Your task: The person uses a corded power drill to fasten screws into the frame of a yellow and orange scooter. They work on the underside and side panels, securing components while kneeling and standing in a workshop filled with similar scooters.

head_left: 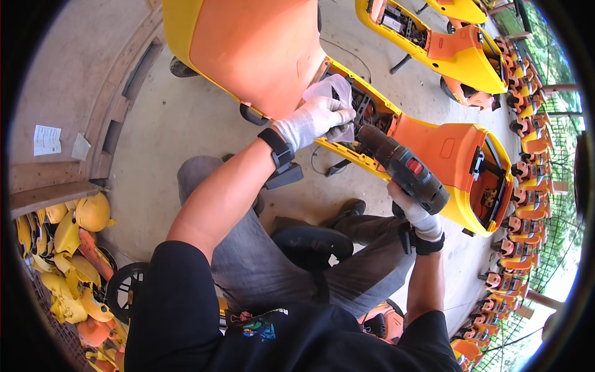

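Note:
In my gloved right hand (414,206) is a black cordless drill (406,167) with a red switch on it, its chuck pointing up and left. My left hand (316,121), also gloved, closes on a clear plastic bag (328,88). Its fingertips are right beside the drill's tip; whether they also pinch a small part is too small to tell. Both hands are over the open middle of an orange and yellow scooter body (427,137), where dark inner parts (372,106) show. The scooter's large orange front panel (254,49) rises beyond my left hand.
A second yellow and orange scooter (443,53) stands at the far right, near a long row of similar scooters (524,192) along a fence. Yellow panels (65,273) are heaped at the lower left, by a black wheel (127,288). A wooden pallet (52,177) leans at the left.

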Demonstrator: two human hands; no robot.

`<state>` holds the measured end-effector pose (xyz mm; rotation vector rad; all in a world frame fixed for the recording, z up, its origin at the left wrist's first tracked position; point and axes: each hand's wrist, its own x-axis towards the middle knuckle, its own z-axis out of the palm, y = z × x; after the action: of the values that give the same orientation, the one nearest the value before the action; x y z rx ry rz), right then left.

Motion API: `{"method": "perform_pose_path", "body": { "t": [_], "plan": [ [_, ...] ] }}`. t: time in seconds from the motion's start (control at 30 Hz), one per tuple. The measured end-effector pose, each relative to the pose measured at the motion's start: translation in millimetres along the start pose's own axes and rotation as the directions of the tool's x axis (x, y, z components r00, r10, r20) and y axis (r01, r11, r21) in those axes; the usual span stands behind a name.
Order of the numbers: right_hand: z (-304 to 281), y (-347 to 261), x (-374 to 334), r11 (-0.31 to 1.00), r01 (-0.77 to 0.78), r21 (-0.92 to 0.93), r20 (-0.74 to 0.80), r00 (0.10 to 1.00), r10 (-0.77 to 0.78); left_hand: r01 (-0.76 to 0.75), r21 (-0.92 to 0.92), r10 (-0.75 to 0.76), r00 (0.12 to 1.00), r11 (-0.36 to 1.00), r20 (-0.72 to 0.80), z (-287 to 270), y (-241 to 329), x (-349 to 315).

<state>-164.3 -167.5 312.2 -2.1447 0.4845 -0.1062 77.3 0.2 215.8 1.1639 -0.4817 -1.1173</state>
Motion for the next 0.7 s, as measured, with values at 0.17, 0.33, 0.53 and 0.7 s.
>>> {"method": "perform_pose_path", "body": {
  "t": [0.17, 0.33, 0.53, 0.7],
  "plan": [
    [15.5, -24.5, 2.7, 0.912, -0.190, 0.363, 0.024, 0.981, 0.195, -0.004, 0.006, 0.004, 1.000, 1.000, -0.027, -1.0, -1.2, -1.9],
    [16.8, -31.3, 2.3, 0.850, -0.255, 0.461, 0.045, 0.963, 0.264, -0.030, 0.046, 0.033, 0.998, 0.999, -0.054, 1.1, -3.9, 1.1],
    [18.1, -32.5, 2.6, 0.820, -0.254, 0.513, 0.049, 0.962, 0.268, -0.022, 0.014, 0.023, 0.996, 1.000, -0.087, 1.3, -2.8, 3.9],
    [20.7, -36.3, 3.6, 0.797, -0.274, 0.538, 0.070, 0.957, 0.281, -0.013, -0.057, 0.008, 0.996, 0.998, -0.086, -2.2, -7.6, 5.5]
  ]
}}
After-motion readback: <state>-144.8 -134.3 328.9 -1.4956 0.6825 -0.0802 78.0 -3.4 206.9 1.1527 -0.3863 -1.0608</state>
